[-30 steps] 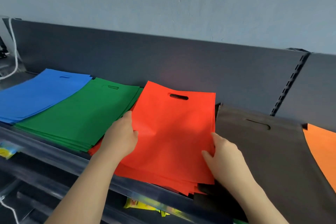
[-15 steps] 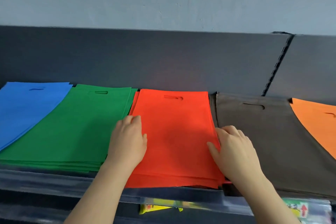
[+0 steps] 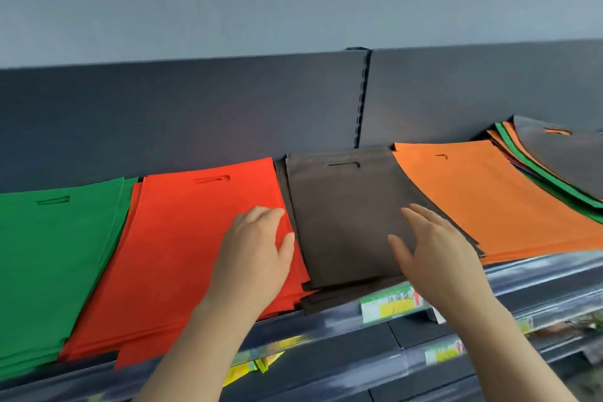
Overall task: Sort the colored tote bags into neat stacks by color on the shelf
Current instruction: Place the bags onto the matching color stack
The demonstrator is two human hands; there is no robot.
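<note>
**Both hands open at the brown stack's two sides**

The brown stack point(image 3: 342, 212) lies in the middle of the shelf point(image 3: 326, 326), between the two hands. The left hand point(image 3: 257, 258) rests flat on the right margin of the red stack point(image 3: 182, 238). Its grip is wide and holds nothing, with fingertips and thumb right at the brown stack's left edge. The right hand point(image 3: 437, 254) is over the brown stack's right part, fingers straight and spread, also holding nothing. Whether it touches the bags I cannot tell.

The stacks run edge to edge: the green stack point(image 3: 55, 254) at the left of the frame, then red, brown, and the orange stack point(image 3: 483, 192). A mixed pile point(image 3: 554, 166) sits at the upper right. The brown bags are fanned, and their lower layers stick out past the shelf's front lip above a price label point(image 3: 388, 303). A red bag also overhangs the lip at lower left. The back panel point(image 3: 195, 114) stands close behind all the stacks.
</note>
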